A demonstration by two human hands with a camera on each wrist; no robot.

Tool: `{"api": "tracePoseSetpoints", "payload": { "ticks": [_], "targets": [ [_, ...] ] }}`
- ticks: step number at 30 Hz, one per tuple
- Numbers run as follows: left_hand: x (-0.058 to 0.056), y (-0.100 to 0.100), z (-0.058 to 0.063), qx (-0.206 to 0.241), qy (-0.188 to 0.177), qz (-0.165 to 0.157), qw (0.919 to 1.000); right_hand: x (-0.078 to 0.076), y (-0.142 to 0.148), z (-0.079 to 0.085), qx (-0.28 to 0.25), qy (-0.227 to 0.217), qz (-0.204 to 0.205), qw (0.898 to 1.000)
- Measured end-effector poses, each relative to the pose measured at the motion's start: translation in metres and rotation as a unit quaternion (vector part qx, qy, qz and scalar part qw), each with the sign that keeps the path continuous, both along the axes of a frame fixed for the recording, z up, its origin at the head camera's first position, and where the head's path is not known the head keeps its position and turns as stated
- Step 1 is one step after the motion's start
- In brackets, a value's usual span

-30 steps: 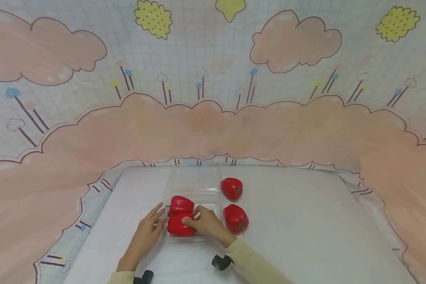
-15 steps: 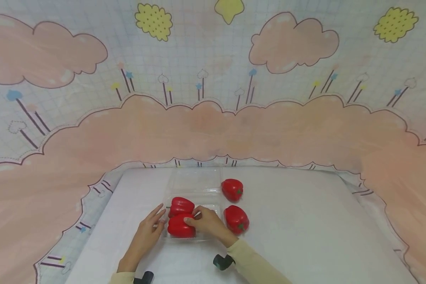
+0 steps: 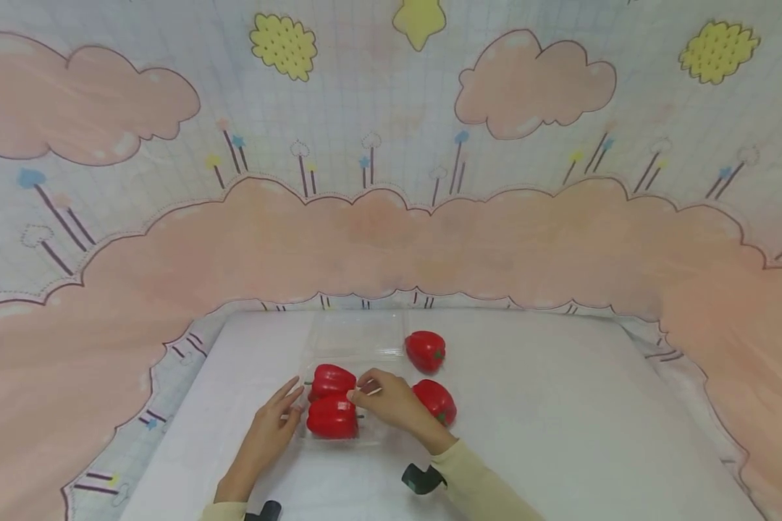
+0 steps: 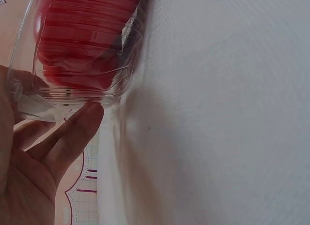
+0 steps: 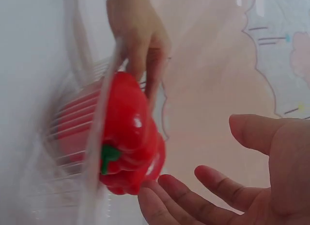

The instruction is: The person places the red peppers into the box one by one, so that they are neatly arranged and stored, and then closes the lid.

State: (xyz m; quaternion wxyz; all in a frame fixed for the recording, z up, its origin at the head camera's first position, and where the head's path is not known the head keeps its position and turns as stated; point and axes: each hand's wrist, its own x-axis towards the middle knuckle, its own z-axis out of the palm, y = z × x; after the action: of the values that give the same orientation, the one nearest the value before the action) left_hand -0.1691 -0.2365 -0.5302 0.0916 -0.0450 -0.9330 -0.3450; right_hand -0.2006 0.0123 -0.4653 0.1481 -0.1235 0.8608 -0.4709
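Note:
Two red bell peppers lie side by side in a clear plastic clamshell box (image 3: 373,433), a front pepper (image 3: 331,420) and a rear pepper (image 3: 330,380). My left hand (image 3: 270,428) is at the box's left side, its straight fingers right at the wall in the left wrist view. Over the box's right part, my right hand (image 3: 396,402) holds nothing; the right wrist view shows its fingers apart and loosely bent beside the front pepper (image 5: 128,121). That pepper's green stem points right. The right hand partly covers the box's right half.
The box's clear lid (image 3: 358,336) lies folded back behind it. Right of the box sit two more red bell peppers, a far one (image 3: 425,350) and a nearer one (image 3: 434,400) partly behind the right hand. A white cloth (image 3: 547,420) covers the table, with a printed curtain (image 3: 430,246) behind.
My right hand has let go of the front pepper and moved slightly up and right, uncovering its stem. The left hand stays at the box's left side.

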Motion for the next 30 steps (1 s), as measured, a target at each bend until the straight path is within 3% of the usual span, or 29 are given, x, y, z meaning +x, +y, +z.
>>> {"api": "tracePoseSetpoints", "payload": {
  "ticks": [9,16,30],
  "targets": [
    [0.001,0.002,0.0,0.009,-0.024,0.004,0.9997,0.007,0.016,0.019,-0.031,0.021,0.027,0.999],
    [0.002,0.002,0.003,0.008,-0.008,0.003,0.9999,0.009,0.027,0.033,-0.049,0.04,0.043,0.997],
    [-0.001,0.0,0.002,0.012,-0.005,-0.001,0.9999,0.003,0.056,0.043,-0.037,0.074,0.021,0.996]
  ]
}}
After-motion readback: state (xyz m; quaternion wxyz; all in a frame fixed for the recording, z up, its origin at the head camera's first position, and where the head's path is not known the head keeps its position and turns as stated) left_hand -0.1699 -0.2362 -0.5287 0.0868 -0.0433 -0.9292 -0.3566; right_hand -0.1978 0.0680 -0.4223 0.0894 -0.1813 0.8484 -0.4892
